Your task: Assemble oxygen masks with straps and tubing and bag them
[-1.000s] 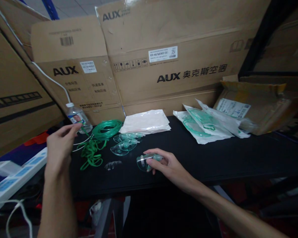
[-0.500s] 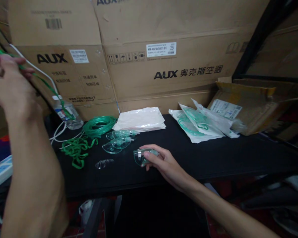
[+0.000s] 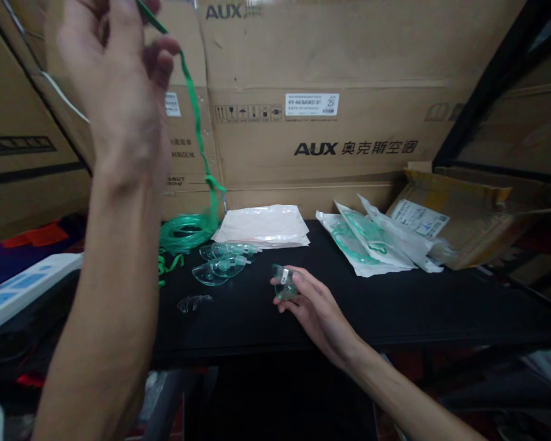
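My left hand (image 3: 119, 67) is raised at the upper left, its fingers closed on a green elastic strap (image 3: 196, 116). The strap hangs down in front of the cardboard, with a loop near its lower end. Over the black table, my right hand (image 3: 314, 294) grips a clear green oxygen mask (image 3: 284, 283) with a metal nose clip. Two more masks (image 3: 220, 268) lie left of it, beside coiled green tubing (image 3: 186, 233). Further green straps (image 3: 169, 264) are partly hidden behind my left forearm. A small clear plastic piece (image 3: 195, 302) lies nearer the front edge.
White packets (image 3: 262, 225) lie at the back middle. Clear-fronted bags with green tubing (image 3: 371, 236) lie at the right, against an opened carton (image 3: 468, 214). Large cardboard boxes (image 3: 349, 55) form the back wall. A white power strip (image 3: 32, 291) sits at the left.
My left hand has moved right and up, drawing the strap clear of the bottle area. My right hand has shifted slightly right and turned the mask. The view has swung a little left.
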`<control>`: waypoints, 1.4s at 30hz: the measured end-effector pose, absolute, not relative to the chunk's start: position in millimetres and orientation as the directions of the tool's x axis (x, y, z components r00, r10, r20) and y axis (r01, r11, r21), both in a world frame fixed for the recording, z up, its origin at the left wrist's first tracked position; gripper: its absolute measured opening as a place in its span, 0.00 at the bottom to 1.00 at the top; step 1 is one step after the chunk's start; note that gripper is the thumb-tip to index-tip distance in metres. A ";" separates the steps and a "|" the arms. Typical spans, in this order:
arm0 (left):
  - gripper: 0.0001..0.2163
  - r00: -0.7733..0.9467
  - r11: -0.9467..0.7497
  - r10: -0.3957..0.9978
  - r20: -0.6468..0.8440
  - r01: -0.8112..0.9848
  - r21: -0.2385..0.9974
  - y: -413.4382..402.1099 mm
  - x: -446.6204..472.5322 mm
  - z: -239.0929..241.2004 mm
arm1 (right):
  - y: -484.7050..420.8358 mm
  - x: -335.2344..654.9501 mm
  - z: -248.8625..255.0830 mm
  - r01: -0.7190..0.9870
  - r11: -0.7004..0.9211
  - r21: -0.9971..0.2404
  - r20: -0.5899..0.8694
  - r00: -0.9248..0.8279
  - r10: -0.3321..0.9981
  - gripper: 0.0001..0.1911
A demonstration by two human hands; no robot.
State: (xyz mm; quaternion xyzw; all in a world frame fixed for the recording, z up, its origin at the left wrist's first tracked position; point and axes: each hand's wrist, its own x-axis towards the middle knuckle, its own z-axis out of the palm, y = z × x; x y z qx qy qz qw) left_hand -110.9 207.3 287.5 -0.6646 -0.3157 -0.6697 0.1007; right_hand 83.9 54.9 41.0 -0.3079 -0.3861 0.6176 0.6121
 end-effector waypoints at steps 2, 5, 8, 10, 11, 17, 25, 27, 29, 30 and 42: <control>0.29 -0.147 -0.851 0.463 0.874 0.201 0.484 191.7 -93.2 271.9 | 51.1 87.3 39.8 -0.530 0.038 -0.847 0.083 -0.061 0.995 0.16; 0.15 -0.103 -0.769 0.636 0.765 -0.169 0.617 172.9 -76.6 229.0 | 45.8 94.4 37.6 -0.560 0.029 -0.828 0.052 -0.025 0.998 0.18; 0.07 -0.030 -0.718 0.686 0.727 -0.191 0.669 151.7 -67.9 173.1 | 37.4 103.3 36.9 -0.601 0.001 -0.799 -0.020 0.028 0.999 0.17; 0.08 0.091 -0.626 0.771 0.631 -0.072 0.776 135.2 -66.1 136.9 | 27.5 109.3 37.6 -0.583 -0.051 -0.811 -0.065 0.004 0.998 0.15; 0.08 0.133 -0.578 0.810 0.571 0.017 0.816 127.3 -66.5 120.8 | 21.4 112.1 38.2 -0.553 -0.083 -0.829 -0.076 -0.035 0.996 0.14; 0.09 0.347 -0.468 0.864 0.363 0.295 0.833 106.9 -77.7 65.2 | -2.7 122.9 40.6 -0.441 -0.175 -0.880 -0.108 -0.173 0.979 0.18; 0.10 0.469 -0.274 0.866 0.175 0.151 0.950 107.6 -78.7 51.7 | 40.0 123.8 48.4 -0.303 0.059 -0.951 0.054 0.026 0.998 0.18; 0.12 0.468 -0.258 0.870 0.158 0.157 0.953 105.4 -77.7 52.2 | 50.6 121.3 47.5 -0.326 0.059 -0.943 0.056 0.016 0.998 0.16; 0.14 0.460 -0.268 0.874 0.156 0.191 0.944 103.8 -78.0 53.5 | 56.0 118.4 45.8 -0.337 0.051 -0.940 0.058 -0.011 0.998 0.16; 0.14 0.455 -0.282 0.875 0.164 0.204 0.937 103.3 -78.5 54.2 | 56.8 117.3 45.0 -0.328 0.054 -0.943 0.064 -0.020 0.998 0.17; 0.14 0.402 -0.278 0.899 0.173 0.219 0.935 104.9 -79.6 53.7 | 50.9 117.2 37.3 -0.278 0.106 -0.955 0.121 -0.038 0.992 0.17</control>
